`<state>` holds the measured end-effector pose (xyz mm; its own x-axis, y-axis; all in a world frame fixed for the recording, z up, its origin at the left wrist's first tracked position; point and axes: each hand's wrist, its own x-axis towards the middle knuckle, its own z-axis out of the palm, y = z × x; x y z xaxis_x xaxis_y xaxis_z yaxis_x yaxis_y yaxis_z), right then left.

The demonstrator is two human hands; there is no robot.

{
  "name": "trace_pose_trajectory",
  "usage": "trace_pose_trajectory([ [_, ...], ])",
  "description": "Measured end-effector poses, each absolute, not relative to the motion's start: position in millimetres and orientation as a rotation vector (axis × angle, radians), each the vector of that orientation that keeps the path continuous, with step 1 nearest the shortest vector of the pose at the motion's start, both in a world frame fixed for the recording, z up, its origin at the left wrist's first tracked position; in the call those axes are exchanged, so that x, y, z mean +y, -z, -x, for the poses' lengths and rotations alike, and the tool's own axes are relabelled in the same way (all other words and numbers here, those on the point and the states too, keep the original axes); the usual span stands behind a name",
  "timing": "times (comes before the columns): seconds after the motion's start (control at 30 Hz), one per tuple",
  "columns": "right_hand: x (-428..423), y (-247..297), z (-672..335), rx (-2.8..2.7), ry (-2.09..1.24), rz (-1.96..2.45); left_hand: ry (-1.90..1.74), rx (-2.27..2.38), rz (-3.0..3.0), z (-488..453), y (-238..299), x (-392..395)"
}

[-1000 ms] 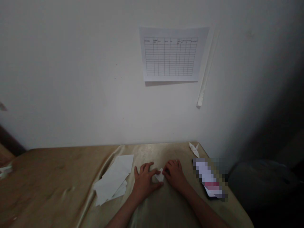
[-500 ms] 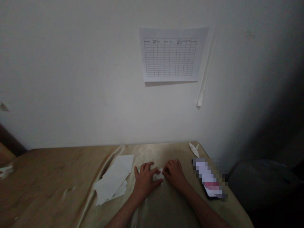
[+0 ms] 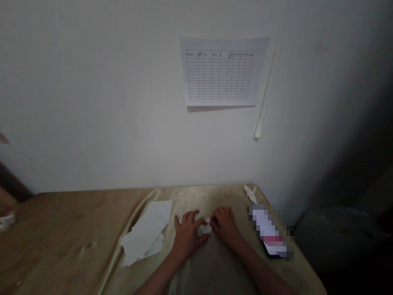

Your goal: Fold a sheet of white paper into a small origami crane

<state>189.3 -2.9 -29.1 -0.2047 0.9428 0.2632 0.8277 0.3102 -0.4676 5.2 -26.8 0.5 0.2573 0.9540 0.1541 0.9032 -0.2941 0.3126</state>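
Note:
A small piece of folded white paper [image 3: 205, 228] lies on the cloth-covered table between my hands. My left hand [image 3: 188, 232] holds it from the left, thumb and index finger at its edges and the other fingers spread. From the right, my right hand [image 3: 225, 225] pinches the paper's edge with its fingers curled in. My fingers cover part of the paper, so its exact folds cannot be made out.
Loose white paper sheets [image 3: 147, 231] lie overlapping to the left. On the right are a phone [image 3: 270, 233], partly blurred out, and a folded paper figure [image 3: 250, 194] near the table's back corner. A printed table sheet [image 3: 221, 73] hangs on the wall behind.
Both hands stay almost in place on the folded paper. The fingers shift only slightly, and the whole view moves a little.

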Motion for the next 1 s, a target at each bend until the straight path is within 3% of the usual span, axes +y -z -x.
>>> trace_pose_trajectory([
  [1.0, -5.8, 18.0, -190.4, -2.213, -0.105, 1.547, -0.49, 1.738, -2.351, -4.0, 1.9, -27.4],
])
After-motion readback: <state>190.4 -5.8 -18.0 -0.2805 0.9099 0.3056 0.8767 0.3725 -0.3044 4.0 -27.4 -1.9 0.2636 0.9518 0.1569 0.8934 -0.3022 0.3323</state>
